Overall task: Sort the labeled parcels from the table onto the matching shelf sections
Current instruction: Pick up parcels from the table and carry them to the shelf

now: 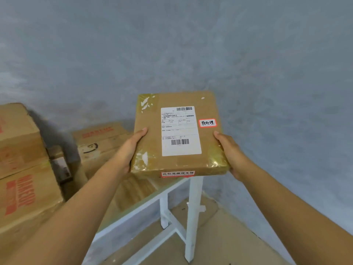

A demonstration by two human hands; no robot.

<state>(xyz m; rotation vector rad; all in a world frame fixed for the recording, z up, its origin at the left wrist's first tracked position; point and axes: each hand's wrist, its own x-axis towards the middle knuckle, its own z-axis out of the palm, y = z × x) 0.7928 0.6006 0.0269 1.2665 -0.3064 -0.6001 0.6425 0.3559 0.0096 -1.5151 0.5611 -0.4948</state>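
Observation:
A flat brown cardboard parcel (150, 131) is held up in the middle of the view, above the table's corner. It carries a white shipping label with two barcodes, a small red-bordered sticker with handwritten characters near its right edge, and a red strip on its near side. My left hand (131, 148) grips its left edge, thumb on top. My right hand (231, 152) grips its right edge, thumb on top. The fingers of both hands are hidden under the parcel.
A table with a white frame and legs (193, 207) stands below the parcel. Large cardboard boxes with red print (24, 184) are stacked at the left, another box (99, 138) behind them. A grey wall fills the background. No shelf is in view.

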